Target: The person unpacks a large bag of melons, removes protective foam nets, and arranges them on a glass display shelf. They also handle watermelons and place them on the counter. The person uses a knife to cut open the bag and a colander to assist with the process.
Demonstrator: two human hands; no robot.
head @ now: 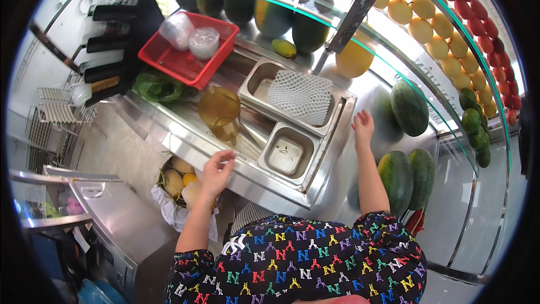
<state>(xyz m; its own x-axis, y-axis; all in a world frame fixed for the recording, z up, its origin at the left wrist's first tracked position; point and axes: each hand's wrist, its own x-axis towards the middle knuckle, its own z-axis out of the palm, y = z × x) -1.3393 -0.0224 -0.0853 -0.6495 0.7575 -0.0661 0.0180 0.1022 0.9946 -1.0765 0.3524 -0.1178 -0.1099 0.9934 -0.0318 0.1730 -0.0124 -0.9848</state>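
My left hand (218,171) is raised over the front edge of the steel counter, fingers loosely curled with nothing in them. Over the steel surface at the right, my right hand (363,128) is lifted beside the counter's raised rim, also holding nothing, its fingers slightly bent. Between my hands sits a small square steel pan (288,152) with small scraps at its bottom. Behind it, a white foam net (300,96) lies across a longer steel pan (258,82). A jug of amber-coloured liquid (219,109) stands beyond my left hand.
A red plastic basket (190,78) holding plastic-wrapped items stands at back left, by a green plastic bag (160,86). Watermelons (395,181) lie at the right. A curved glass guard (400,74) runs behind. A fruit basket (181,181) stands low at the left.
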